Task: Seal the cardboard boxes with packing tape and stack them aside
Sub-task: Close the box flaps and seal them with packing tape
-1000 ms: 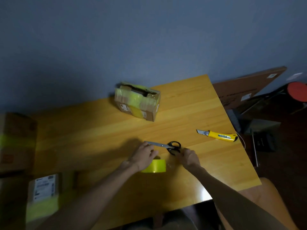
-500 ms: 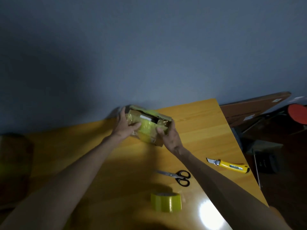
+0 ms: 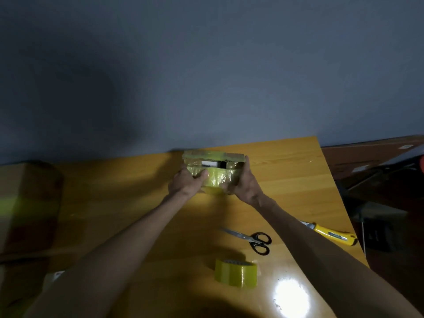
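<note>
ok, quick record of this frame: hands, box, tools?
left hand: grips small box at its left end
right hand: grips its right end
small box: yellow-taped, near far edge of table; lifted or resting, cannot tell
tape roll: on table, untouched
scissors: on table, beyond the roll
utility knife: near table's right edge, untouched

One head-worn wide-angle camera faces forward and down across the table toward the wall. The left hand and right hand sit at arm's length, and the left margin seems blurred.
</note>
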